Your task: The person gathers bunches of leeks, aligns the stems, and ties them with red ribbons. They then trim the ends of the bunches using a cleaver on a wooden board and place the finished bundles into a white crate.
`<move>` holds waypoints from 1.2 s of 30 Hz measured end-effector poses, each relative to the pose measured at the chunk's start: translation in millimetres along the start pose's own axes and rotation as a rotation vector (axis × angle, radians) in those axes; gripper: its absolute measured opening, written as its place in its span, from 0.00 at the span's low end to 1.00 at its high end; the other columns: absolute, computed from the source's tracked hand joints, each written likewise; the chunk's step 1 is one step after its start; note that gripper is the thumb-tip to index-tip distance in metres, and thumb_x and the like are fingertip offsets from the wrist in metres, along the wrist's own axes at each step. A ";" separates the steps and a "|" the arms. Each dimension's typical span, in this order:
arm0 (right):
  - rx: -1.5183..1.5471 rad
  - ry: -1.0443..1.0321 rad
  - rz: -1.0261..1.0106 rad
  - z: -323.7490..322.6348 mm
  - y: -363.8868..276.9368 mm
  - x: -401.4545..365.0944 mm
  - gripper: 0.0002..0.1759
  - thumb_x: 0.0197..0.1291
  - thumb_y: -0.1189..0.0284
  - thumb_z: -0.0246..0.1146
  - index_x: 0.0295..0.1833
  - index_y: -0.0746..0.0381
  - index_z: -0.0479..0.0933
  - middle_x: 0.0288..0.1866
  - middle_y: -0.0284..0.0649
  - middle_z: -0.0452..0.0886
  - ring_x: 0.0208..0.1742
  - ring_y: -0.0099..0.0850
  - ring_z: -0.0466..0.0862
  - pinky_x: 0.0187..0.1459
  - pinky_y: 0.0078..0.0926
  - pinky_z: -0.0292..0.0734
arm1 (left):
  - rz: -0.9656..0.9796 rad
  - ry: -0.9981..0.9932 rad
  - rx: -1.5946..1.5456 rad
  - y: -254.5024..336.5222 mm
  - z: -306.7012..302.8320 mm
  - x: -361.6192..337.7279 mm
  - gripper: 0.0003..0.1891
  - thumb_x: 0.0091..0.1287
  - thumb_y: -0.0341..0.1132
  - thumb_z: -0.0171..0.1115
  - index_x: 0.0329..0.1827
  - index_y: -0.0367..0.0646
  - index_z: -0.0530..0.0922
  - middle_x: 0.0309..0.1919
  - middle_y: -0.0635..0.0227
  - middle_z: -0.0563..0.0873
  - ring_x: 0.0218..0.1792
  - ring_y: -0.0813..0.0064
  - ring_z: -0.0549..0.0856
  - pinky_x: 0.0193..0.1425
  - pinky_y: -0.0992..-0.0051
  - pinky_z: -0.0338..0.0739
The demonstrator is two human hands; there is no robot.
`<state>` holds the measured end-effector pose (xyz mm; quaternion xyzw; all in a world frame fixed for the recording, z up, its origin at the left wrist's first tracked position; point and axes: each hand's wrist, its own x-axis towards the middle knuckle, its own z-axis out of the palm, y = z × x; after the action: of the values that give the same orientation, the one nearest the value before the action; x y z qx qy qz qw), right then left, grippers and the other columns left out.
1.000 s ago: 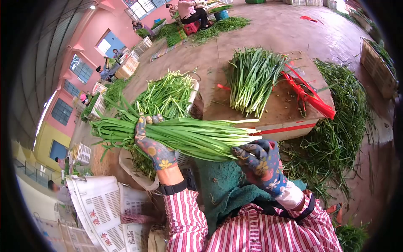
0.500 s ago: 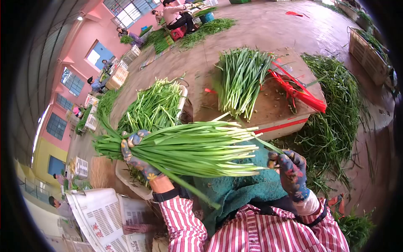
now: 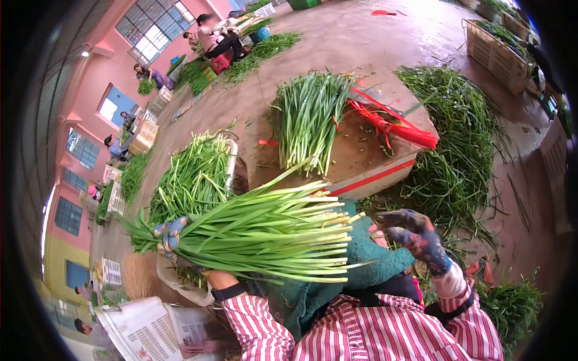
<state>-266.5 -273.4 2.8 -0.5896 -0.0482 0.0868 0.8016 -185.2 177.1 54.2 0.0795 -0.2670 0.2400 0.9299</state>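
A large bunch of garlic chives [image 3: 259, 231] lies across my lap area, its pale cut ends to the right. My gloved left hand [image 3: 170, 236] is wrapped round its leafy end. Off to the right, my gloved right hand [image 3: 418, 236] is apart from the stalks with its fingers spread, holding nothing visible. Beneath the bunch, a teal cloth [image 3: 382, 256] covers my lap. Ahead, another bunch of chives [image 3: 310, 123] rests on a box [image 3: 367, 188] beside red plastic ties [image 3: 391, 126].
Loose chives [image 3: 186, 174] fill a white basket [image 3: 232, 162] at front left. A heap of greens [image 3: 451, 144] lies on the floor to the right, with a crate [image 3: 497, 57] beyond. Newspaper-like printed sheets [image 3: 141, 328] are at lower left. Other people work in the background.
My right hand has let go of a leaf at the bunch's cut ends and opened. The bunch in my left hand sits slightly lower and further left; the camera view has shifted.
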 end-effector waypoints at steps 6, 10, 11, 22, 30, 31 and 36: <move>0.210 -0.074 0.042 53.2 5.9 26.1 0.13 0.54 0.70 0.65 0.40 0.68 0.74 0.31 0.39 0.80 0.34 0.27 0.80 0.39 0.22 0.74 | -0.250 -0.255 -0.230 -52.7 67.1 -28.0 0.07 0.58 0.37 0.60 0.37 0.51 0.74 0.19 0.84 0.75 0.32 0.85 0.75 0.56 0.71 0.64; 0.417 -0.172 0.024 52.7 22.1 4.6 0.17 0.49 0.65 0.68 0.35 0.70 0.75 0.28 0.39 0.79 0.29 0.25 0.79 0.32 0.18 0.72 | -0.166 -0.201 -0.152 -42.9 65.1 -30.7 0.07 0.58 0.37 0.60 0.37 0.51 0.74 0.19 0.85 0.76 0.32 0.86 0.75 0.56 0.71 0.64; 0.368 -0.206 0.009 44.0 26.3 -1.8 0.18 0.49 0.64 0.68 0.34 0.70 0.76 0.28 0.40 0.79 0.29 0.25 0.78 0.32 0.18 0.72 | -0.154 -0.199 -0.146 -42.1 64.6 -31.5 0.07 0.58 0.37 0.60 0.36 0.52 0.74 0.19 0.85 0.76 0.32 0.86 0.75 0.56 0.71 0.64; -0.272 -0.113 -0.088 12.7 -25.5 -7.3 0.15 0.50 0.65 0.66 0.41 0.63 0.78 0.30 0.37 0.81 0.34 0.29 0.81 0.38 0.31 0.74 | -0.085 -0.160 -0.139 -38.5 54.9 -34.1 0.05 0.57 0.38 0.61 0.34 0.53 0.75 0.19 0.86 0.76 0.34 0.86 0.76 0.57 0.70 0.63; -1.190 -0.197 -0.775 81.2 -22.1 42.8 0.11 0.44 0.69 0.67 0.36 0.56 0.79 0.18 0.37 0.75 0.20 0.37 0.76 0.24 0.32 0.66 | -0.057 -0.131 -0.145 -35.0 50.5 -39.2 0.05 0.57 0.38 0.61 0.33 0.54 0.75 0.18 0.86 0.77 0.35 0.87 0.76 0.58 0.69 0.63; -1.134 -0.195 -0.757 80.0 -16.7 45.2 0.11 0.43 0.69 0.67 0.36 0.56 0.78 0.19 0.37 0.75 0.21 0.37 0.76 0.24 0.32 0.65 | -0.052 -0.129 -0.146 -35.1 49.8 -39.6 0.05 0.57 0.39 0.61 0.33 0.54 0.75 0.18 0.86 0.77 0.36 0.87 0.76 0.58 0.69 0.63; -1.027 -0.222 -0.688 79.4 -20.9 45.1 0.08 0.43 0.72 0.67 0.32 0.56 0.78 0.16 0.36 0.74 0.20 0.38 0.76 0.23 0.32 0.65 | -0.055 -0.133 -0.128 -33.9 47.5 -39.9 0.04 0.58 0.38 0.59 0.33 0.53 0.75 0.19 0.85 0.77 0.35 0.87 0.75 0.57 0.70 0.64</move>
<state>-234.8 -196.2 45.5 -0.8378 -0.3536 -0.1497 0.3883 -220.0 118.4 72.4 0.0428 -0.3405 0.1909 0.9197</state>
